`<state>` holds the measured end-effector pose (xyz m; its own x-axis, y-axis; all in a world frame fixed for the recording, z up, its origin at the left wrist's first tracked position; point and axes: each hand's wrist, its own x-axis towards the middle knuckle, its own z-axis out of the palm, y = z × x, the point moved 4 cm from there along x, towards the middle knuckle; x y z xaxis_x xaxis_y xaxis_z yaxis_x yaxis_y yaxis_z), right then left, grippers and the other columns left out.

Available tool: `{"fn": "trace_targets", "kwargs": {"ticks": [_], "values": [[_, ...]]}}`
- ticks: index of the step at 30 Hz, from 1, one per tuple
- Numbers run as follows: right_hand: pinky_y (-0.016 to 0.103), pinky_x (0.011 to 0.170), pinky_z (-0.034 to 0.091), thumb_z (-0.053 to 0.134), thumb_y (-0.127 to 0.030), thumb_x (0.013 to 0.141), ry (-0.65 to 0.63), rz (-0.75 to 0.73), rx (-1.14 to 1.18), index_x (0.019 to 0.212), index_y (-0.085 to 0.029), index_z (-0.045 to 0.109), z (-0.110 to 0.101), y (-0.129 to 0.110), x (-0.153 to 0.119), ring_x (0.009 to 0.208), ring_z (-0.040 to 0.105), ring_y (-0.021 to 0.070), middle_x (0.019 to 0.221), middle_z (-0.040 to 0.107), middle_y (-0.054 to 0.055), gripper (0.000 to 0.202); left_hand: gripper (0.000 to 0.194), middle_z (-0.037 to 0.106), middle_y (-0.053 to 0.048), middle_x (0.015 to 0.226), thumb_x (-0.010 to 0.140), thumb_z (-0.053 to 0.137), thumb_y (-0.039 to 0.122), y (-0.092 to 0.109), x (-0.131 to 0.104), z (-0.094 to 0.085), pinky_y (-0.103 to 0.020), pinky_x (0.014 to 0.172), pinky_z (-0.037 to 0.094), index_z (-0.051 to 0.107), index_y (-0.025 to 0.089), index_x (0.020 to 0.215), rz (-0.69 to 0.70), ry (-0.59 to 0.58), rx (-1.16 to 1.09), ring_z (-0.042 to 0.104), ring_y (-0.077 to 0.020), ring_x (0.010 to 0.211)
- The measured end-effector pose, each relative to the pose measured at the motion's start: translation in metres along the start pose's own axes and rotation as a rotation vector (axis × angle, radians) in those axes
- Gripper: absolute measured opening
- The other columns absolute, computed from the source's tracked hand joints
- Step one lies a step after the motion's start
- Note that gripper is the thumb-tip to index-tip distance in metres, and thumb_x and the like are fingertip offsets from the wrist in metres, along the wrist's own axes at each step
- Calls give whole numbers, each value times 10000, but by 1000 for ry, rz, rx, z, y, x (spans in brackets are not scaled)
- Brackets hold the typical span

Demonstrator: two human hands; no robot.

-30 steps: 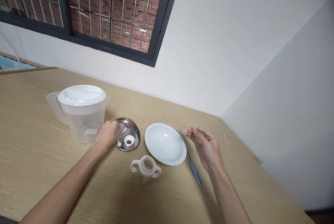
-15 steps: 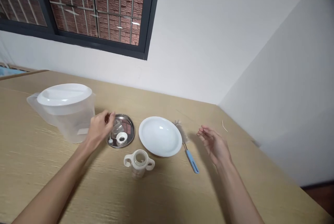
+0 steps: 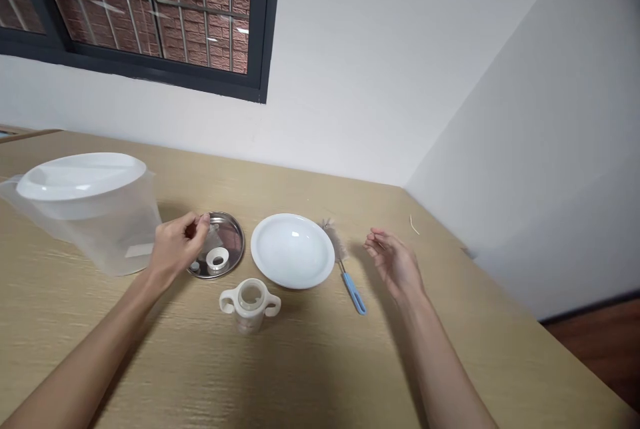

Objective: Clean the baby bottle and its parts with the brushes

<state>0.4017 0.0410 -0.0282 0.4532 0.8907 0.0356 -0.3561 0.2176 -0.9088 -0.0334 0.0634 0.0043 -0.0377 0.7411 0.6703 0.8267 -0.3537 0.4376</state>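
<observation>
My left hand (image 3: 179,242) hovers at the left edge of a round metal tray (image 3: 235,259), thumb and forefinger pressed together; anything between them is too small to make out. On the tray lie a white ring (image 3: 217,259), a clear plastic piece (image 3: 214,237) and a small white part (image 3: 195,266). In front of the tray stands an open clear cup with two white handles (image 3: 250,306). A white bowl (image 3: 293,252) is right of the tray. My right hand (image 3: 395,262) is raised, loosely curled and holding nothing, right of a bottle brush with a blue handle (image 3: 354,292).
A large translucent pitcher with a white lid (image 3: 85,179) stands on the wooden table (image 3: 200,376) at the left, close to my left hand. A thin pale strip (image 3: 414,225) lies at the far right. Walls and a barred window (image 3: 150,9) border the back.
The camera has turned to the right, so the table items appear further left. Both hands keep nearly the same poses and places relative to the objects.
</observation>
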Motion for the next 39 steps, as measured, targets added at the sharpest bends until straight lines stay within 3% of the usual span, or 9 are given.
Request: {"fn": "trace_targets", "kwargs": {"ticks": [10, 18, 24, 28, 31, 35, 36, 39], "values": [[248, 676, 563, 774, -223, 650, -108, 80, -154, 779, -133, 727, 13, 12, -10, 680, 653, 145, 727, 706, 63, 164, 389, 493, 32, 500, 927, 496, 389, 5, -4, 5, -247, 533, 319, 553, 181, 604, 62, -90, 20, 448, -107, 464], [275, 663, 528, 772, -334, 686, -247, 130, -367, 867, -121, 733, 22, 27, -15, 658, 614, 143, 801, 722, 94, 283, 382, 529, 27, 523, 926, 487, 403, 8, -6, 9, -244, 535, 328, 584, 180, 632, 102, -144, 20, 470, -111, 476], [267, 589, 441, 720, -439, 746, -310, 40, -660, 972, -125, 733, 26, 17, -21, 597, 527, 127, 791, 713, 72, 386, 366, 518, 31, 503, 909, 498, 384, 15, -7, 11, -255, 519, 318, 569, 192, 605, 147, -157, -9, 436, -109, 453], [274, 663, 401, 617, -503, 819, -268, -101, -900, 992, -166, 701, 20, 4, -18, 692, 557, 164, 702, 658, 19, 388, 429, 498, 28, 466, 919, 485, 431, 15, -7, 8, -269, 509, 328, 558, 204, 563, 62, -188, -89, 427, -123, 443], [279, 618, 338, 515, -501, 868, -219, -168, -1077, 719, -178, 629, 13, -2, -17, 634, 495, 159, 628, 579, 11, 373, 453, 571, 10, 513, 931, 470, 485, 15, -5, 6, -270, 517, 365, 615, 208, 602, -18, -328, -263, 489, -144, 485], [283, 528, 244, 551, -546, 837, -268, -115, -1257, 495, -212, 452, 10, -2, -24, 505, 352, 123, 484, 409, -29, 489, 290, 723, -37, 941, 888, 571, 488, 29, -9, 7, -272, 721, 485, 702, 244, 975, 29, -712, -549, 644, -216, 844], [279, 516, 239, 574, -563, 821, -294, -92, -1283, 501, -212, 453, 9, -1, -26, 499, 350, 119, 490, 417, -32, 490, 326, 707, -44, 1068, 853, 630, 478, 33, -12, 7, -286, 798, 495, 672, 265, 1097, 53, -807, -596, 639, -236, 953], [262, 497, 269, 648, -596, 760, -388, -11, -1370, 614, -207, 533, 8, 6, -31, 519, 427, 124, 582, 537, -24, 431, 669, 596, -50, 1312, 706, 804, 427, 45, -24, 10, -332, 955, 471, 535, 319, 1309, 91, -1043, -627, 576, -272, 1149]]}}
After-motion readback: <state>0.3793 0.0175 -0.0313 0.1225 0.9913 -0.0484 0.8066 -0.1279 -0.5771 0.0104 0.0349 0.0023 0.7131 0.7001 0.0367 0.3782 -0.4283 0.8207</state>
